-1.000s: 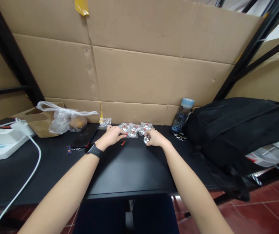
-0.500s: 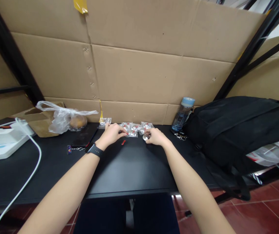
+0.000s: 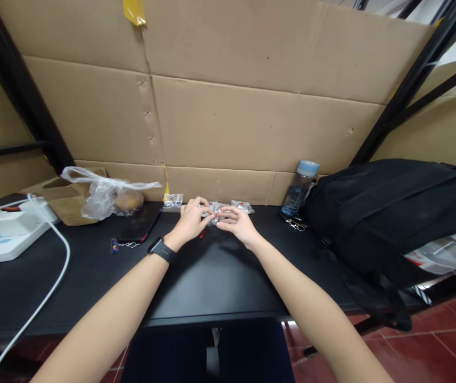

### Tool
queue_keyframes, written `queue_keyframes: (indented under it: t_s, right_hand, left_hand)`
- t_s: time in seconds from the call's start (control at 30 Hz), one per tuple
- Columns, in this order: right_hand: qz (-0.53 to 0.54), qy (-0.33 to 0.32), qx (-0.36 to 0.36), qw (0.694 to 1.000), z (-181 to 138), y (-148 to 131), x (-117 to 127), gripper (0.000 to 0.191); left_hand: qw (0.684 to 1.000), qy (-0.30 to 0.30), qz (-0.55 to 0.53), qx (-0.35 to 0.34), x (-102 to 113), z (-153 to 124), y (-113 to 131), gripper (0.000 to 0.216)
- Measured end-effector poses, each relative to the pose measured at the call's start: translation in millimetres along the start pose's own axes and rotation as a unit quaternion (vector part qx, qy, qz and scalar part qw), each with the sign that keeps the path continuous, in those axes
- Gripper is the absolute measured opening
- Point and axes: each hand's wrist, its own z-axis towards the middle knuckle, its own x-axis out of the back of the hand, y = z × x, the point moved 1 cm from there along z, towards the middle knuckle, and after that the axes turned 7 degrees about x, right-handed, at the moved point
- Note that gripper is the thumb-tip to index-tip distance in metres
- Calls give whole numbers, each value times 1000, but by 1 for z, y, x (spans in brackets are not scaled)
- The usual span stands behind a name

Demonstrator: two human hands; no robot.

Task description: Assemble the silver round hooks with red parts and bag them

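My left hand [image 3: 193,219], with a dark watch [image 3: 161,249] on its wrist, has thumb and index finger pinched together over the black table. My right hand [image 3: 239,226] faces it, fingers curled and nearly touching the left fingertips. A speck of red shows between the two hands, too small to make out. Behind the fingers lie small clear packets with silvery and red contents, partly hidden; one packet [image 3: 242,206] shows to the right. Just below the left fingertips a small red piece [image 3: 202,234] lies on the table.
At left are a silvery packet [image 3: 173,200], a dark phone-like slab [image 3: 138,227] with a keychain, a plastic bag [image 3: 104,197] and a white power strip [image 3: 6,239]. A blue-capped bottle [image 3: 297,189] and black backpack [image 3: 391,213] stand at right. Cardboard [image 3: 220,127] walls the back.
My right hand has moved left to meet the left hand. The round silvery thing it held is no longer plainly visible. My left hand has shifted slightly right.
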Motion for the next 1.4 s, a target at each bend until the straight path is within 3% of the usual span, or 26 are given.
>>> queue_keyframes:
  t_s: [0.77,1.4]
  right_hand:
    - [26,1,5,1000,-2,3,-3,42]
    - [48,10,-5,999,-3,5,-4,45]
  left_hand:
    - [998,29,45,-28,-4,-5,10,13]
    - [996,66,37,-44,-3,-8,15,10]
